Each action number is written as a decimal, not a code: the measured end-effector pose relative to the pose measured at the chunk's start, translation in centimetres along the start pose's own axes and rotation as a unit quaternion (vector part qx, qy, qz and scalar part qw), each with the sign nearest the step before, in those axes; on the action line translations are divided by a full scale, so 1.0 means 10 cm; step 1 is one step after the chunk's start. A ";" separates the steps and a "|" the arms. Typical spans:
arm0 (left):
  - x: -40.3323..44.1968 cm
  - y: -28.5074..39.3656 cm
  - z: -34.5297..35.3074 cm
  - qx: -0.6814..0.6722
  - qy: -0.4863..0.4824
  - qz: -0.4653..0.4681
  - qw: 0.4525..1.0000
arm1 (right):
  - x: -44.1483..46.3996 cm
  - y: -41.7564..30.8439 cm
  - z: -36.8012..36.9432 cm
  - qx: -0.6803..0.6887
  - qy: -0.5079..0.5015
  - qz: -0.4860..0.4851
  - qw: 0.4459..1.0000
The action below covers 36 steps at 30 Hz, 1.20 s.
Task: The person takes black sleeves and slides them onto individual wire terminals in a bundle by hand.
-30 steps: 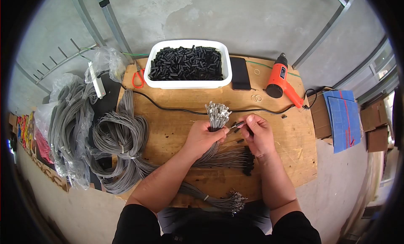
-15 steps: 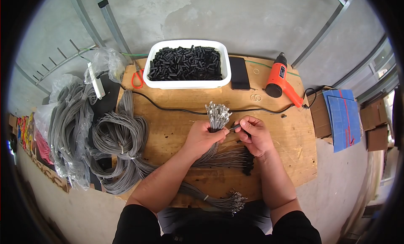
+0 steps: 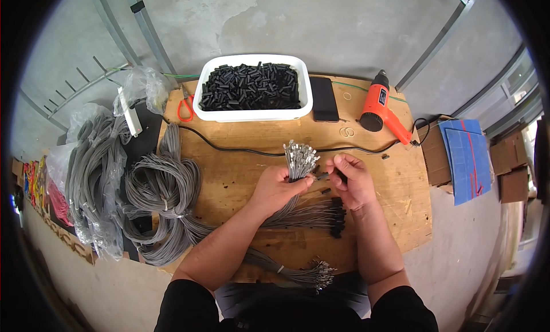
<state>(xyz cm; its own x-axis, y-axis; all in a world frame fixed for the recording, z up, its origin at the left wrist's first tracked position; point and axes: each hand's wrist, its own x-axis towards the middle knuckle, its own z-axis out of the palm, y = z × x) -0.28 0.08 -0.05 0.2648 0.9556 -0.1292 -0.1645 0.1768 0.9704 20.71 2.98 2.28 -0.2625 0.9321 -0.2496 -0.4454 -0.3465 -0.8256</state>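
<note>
My left hand (image 3: 279, 189) is wrapped round an upright bundle of grey wires with silvery metal ends (image 3: 301, 159). A short black sleeve (image 3: 322, 176) sticks out beside its thumb, toward the right. My right hand (image 3: 352, 180) is closed in a pinch just right of it, with something dark between the fingers, too small to make out. Below the hands, wires with black-covered ends (image 3: 337, 217) lie on the table. Nearer my body lies another bundle with bare metal ends (image 3: 322, 275).
A white tub (image 3: 309, 97) of black sleeves stands at the back, between red-handled pliers (image 3: 185, 109) and a phone (image 3: 325, 100). An orange heat gun (image 3: 378, 106) lies at right. Coiled grey wires (image 3: 163, 183) are at left; a black cord (image 3: 229, 149) crosses the table.
My right hand has drawn slightly back from the bundle after meeting it at a black sleeve. The metal ends in my left hand have tilted slightly right.
</note>
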 end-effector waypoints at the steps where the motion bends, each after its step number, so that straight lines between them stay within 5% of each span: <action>1: 0.00 -0.01 0.01 0.060 0.009 0.028 0.998 | 0.01 0.00 -0.02 0.001 0.001 -0.001 1.000; 3: 0.01 -0.03 0.03 0.119 0.015 0.056 0.991 | 0.04 0.00 -0.07 0.002 0.047 -0.049 0.998; 6: 0.03 -0.05 0.05 0.037 0.029 0.135 0.990 | 0.04 -0.02 -0.06 -0.004 0.053 -0.074 0.996; 14: 0.00 0.01 0.01 0.001 0.009 -0.003 1.000 | -0.01 0.05 0.01 -0.070 -0.014 -0.046 0.996; 36: -0.01 0.06 0.02 -0.040 -0.010 -0.033 0.999 | -0.04 0.12 0.03 -0.074 -0.091 -0.038 0.992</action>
<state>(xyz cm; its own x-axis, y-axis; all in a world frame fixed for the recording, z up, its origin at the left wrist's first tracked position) -0.23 0.03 0.57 0.2959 0.9366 -0.1876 -0.2206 0.2581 0.9406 19.98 2.17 1.51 -0.3892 0.9157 -0.1000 -0.3425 -0.2446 -0.9071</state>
